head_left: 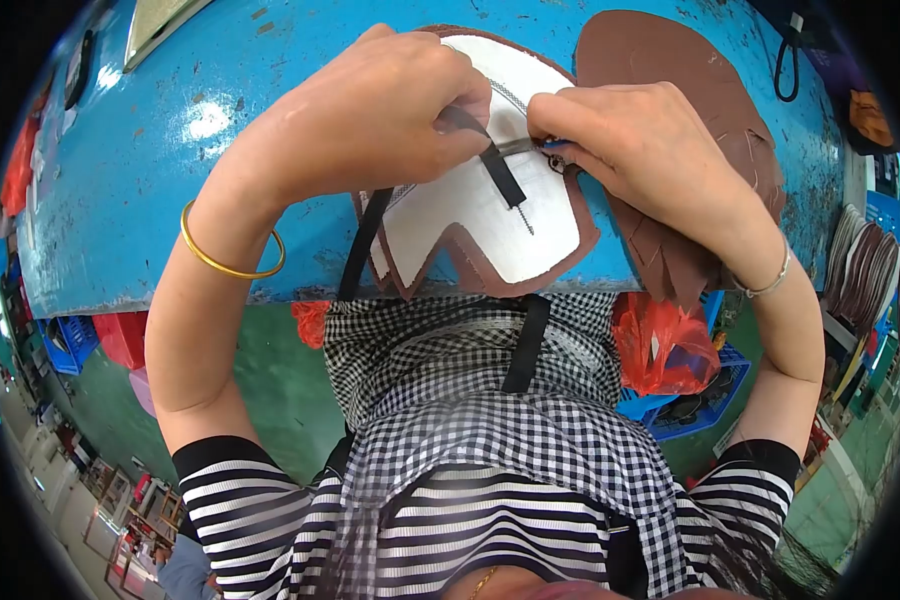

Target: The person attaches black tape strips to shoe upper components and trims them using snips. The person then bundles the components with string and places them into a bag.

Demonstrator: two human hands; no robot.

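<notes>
A white piece with a brown border (550, 235) lies on the blue table, near its front edge. My left hand (395, 115) is over its left part, fingers closed on a black strap (502, 178) whose end hangs down over the white face. My right hand (620, 130) is at the piece's right side, thumb and fingers pinched together by a small dark metal part (556, 162) with a bit of blue beside it. What the right fingertips grip is too small to make out.
Stacked brown pieces (660, 60) lie on the blue table (300, 50) at the right. A framed board (160, 25) is at the back left. Red plastic bags (667, 350) and a blue crate (705, 405) are below the front edge.
</notes>
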